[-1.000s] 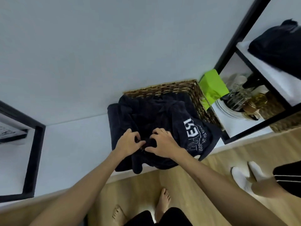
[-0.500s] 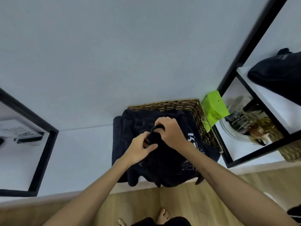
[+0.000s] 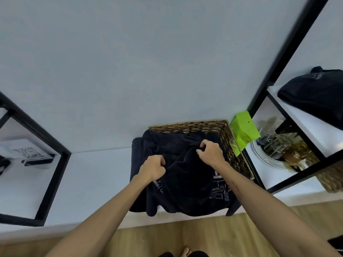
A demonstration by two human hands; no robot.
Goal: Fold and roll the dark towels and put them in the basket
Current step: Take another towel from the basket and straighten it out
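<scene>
A heap of dark navy towels [image 3: 187,184] with white printed lettering lies over a woven wicker basket [image 3: 230,140] and hangs past the white ledge's front edge. My left hand [image 3: 153,168] is clenched on a bunch of the top towel at the heap's left side. My right hand [image 3: 210,153] grips a fold of the same towel higher up, near the basket's right wall. Most of the basket's inside is hidden by cloth. Another dark towel [image 3: 315,97] rests on the upper shelf at the right.
A black-framed shelf unit [image 3: 274,71] stands right, holding a green box [image 3: 244,130], glass jars on a white plate [image 3: 278,147] and a second wicker basket [image 3: 332,180]. A black frame [image 3: 50,180] stands left, with a small device behind it. Wood floor lies below.
My hands have moved apart: the left dropped toward the heap's left side, the right went up and right, both still gripping the towel. The camera tilted up, so the other person's feet left view.
</scene>
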